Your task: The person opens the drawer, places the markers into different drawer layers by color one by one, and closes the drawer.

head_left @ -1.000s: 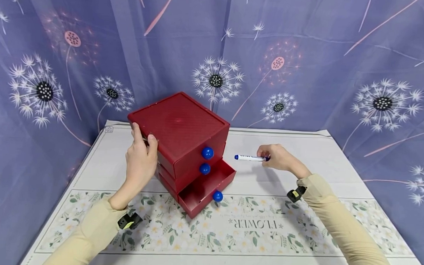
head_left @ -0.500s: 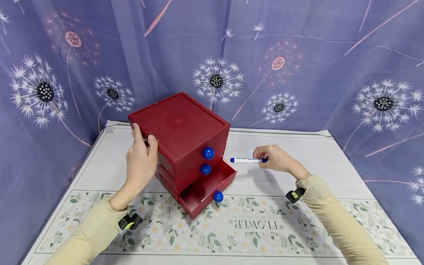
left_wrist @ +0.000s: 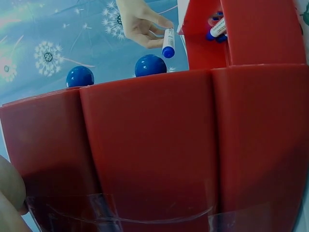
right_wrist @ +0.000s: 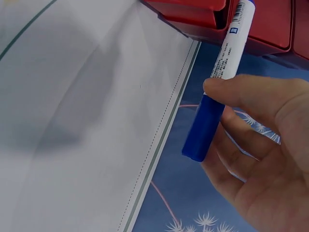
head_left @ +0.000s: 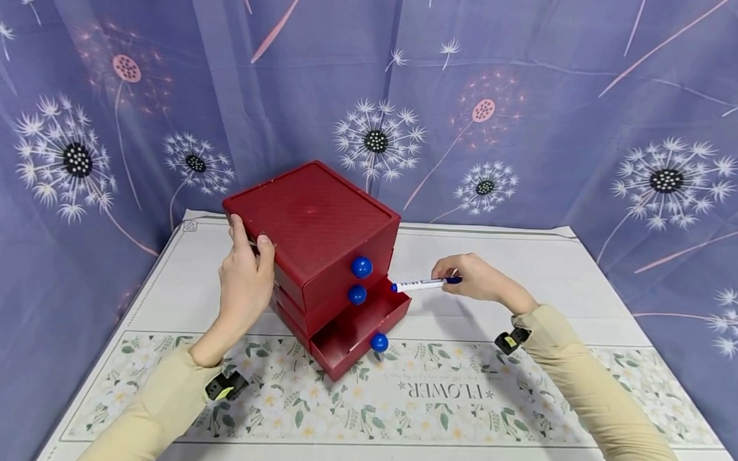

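Observation:
At its blue capped end, my right hand point(head_left: 470, 276) pinches a white whiteboard marker point(head_left: 418, 284) between thumb and fingers. The other blue end overlaps the far right corner of the bottom drawer point(head_left: 366, 315), which is pulled out of a red drawer cabinet point(head_left: 311, 215). On the cabinet's left side rests my left hand point(head_left: 245, 270), index finger and thumb extended along the top edge. White and blue marker-like shapes point(left_wrist: 218, 29) show inside the drawer in the left wrist view. Close up, the right wrist view shows my thumb on the marker's barrel point(right_wrist: 234, 43).
Blue ball knobs point(head_left: 361, 267) stick out from the cabinet's front, one on each drawer. Under it lies a white cloth point(head_left: 515, 242) with a floral band point(head_left: 448, 416). A purple dandelion curtain point(head_left: 276, 85) hangs behind and at both sides.
My right hand has moved left and slightly down with the marker, whose far end has come from beside the cabinet to the drawer's corner. The left hand and the cabinet have stayed put.

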`<state>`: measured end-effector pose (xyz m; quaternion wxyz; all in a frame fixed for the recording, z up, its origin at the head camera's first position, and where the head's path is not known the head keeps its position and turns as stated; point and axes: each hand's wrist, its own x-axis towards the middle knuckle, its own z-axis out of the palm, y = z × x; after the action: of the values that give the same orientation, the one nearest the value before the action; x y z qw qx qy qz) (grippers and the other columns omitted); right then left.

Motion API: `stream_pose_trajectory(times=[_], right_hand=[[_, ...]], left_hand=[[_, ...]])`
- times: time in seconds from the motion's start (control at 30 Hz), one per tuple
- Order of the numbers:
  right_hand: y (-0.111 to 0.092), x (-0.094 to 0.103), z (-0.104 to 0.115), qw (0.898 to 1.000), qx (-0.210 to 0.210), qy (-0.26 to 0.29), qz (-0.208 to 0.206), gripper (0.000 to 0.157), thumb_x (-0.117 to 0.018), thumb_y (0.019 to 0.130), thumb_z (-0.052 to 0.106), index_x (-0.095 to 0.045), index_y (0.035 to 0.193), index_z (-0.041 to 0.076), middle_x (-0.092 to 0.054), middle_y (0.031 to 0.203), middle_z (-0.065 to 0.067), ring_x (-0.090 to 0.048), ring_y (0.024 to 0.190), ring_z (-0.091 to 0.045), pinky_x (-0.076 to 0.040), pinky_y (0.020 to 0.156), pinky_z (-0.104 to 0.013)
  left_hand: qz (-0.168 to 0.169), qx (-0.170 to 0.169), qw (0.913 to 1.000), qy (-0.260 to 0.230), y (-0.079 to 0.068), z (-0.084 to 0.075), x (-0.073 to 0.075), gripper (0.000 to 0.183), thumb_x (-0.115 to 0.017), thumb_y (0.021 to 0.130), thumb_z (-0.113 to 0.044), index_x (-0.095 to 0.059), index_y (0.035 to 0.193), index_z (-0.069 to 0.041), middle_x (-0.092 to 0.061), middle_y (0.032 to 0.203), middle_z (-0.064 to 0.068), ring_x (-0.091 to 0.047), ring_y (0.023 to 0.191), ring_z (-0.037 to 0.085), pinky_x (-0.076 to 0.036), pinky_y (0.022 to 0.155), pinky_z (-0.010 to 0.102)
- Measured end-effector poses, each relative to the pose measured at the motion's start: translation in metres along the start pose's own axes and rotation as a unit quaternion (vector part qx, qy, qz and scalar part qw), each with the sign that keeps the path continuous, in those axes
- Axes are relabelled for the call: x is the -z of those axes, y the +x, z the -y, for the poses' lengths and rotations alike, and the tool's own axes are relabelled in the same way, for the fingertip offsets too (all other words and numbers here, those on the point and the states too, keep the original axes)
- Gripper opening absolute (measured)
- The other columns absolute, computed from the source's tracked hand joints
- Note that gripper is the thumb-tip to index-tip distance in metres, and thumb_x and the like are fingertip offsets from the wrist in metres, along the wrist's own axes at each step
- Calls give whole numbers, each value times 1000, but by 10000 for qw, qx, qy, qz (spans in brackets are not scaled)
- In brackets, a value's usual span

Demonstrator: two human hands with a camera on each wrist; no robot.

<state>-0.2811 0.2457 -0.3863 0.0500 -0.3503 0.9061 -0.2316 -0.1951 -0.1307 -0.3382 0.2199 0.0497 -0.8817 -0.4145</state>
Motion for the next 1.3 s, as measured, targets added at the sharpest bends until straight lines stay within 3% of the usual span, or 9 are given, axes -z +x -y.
stream_pose_trajectory(times=[0.1, 0.23, 0.5, 0.63, 0.87, 1.1, 1.23, 1.3], right_hand=[[0, -1, 3, 9999, 107, 18, 19, 20, -68, 76, 1, -67, 95, 10, -68, 85, -4, -61, 74, -11, -51, 68, -34], [1, -2, 10, 9996, 295, -33, -9, 20, -66, 78, 1, -68, 97, 10, -69, 88, -2, -61, 75, -12, -49, 67, -33], [6, -7, 21, 9975, 687, -177, -4, 24, -61, 82, 0, -69, 103, 9, -68, 99, -4, -64, 88, -16, -50, 73, -35], [8, -10, 25, 9957, 887, -281, 33, 24, -60, 83, -1, -68, 104, 7, -68, 99, -5, -63, 88, -16, -50, 73, -35], [9, -12, 32, 9950, 916, -377, 79, 24, -59, 83, -1, -68, 105, 6, -67, 101, -6, -62, 90, -18, -50, 74, -34], [14, -24, 34, 9889, 1300, -711, -40, 25, -60, 82, -3, -68, 104, 7, -66, 101, -5, -60, 95, -19, -49, 82, -33], [17, -30, 39, 9838, 1521, -943, -84, 26, -60, 82, -3, -69, 104, 8, -66, 99, -5, -59, 95, -18, -49, 83, -32], [19, -32, 42, 9810, 1623, -1055, -102, 27, -60, 81, -4, -69, 103, 8, -66, 99, -4, -59, 94, -17, -49, 83, -31]], left_hand=[[0, -1, 10000, 11, 0, 0, 0, 64, -28, 95, -36, -7, 147, -5, -42, 132, 32, -47, 113, 48, -34, 98, 54], [3, -3, 10000, 7, 0, 0, 0, 64, -28, 95, -35, -7, 147, -5, -48, 124, 32, -45, 115, 47, -34, 99, 54], [16, -3, 10000, -2, -1, 1, 1, 64, -27, 95, -36, -6, 147, -5, -40, 134, 31, -47, 113, 48, -34, 99, 54], [-1, -3, 10000, 6, -1, 1, 1, 64, -28, 95, -36, -7, 147, -4, -52, 116, 32, -48, 112, 48, -34, 99, 53], [-25, -33, 10000, 5, 0, 0, 1, 65, -28, 95, -37, -8, 147, -5, -57, 98, 28, -49, 111, 47, -35, 98, 54], [-32, -17, 10000, -16, 0, 0, 0, 64, -28, 95, -36, -8, 147, -5, -55, 105, 29, -48, 112, 47, -35, 98, 54], [-4, 0, 10000, -23, -1, 0, 0, 64, -27, 95, -37, -7, 148, -7, -53, 116, 30, -49, 110, 47, -35, 97, 54], [9, 14, 10000, -16, -1, 0, 0, 64, -27, 95, -37, -6, 148, -7, -45, 130, 30, -49, 110, 47, -35, 97, 54]])
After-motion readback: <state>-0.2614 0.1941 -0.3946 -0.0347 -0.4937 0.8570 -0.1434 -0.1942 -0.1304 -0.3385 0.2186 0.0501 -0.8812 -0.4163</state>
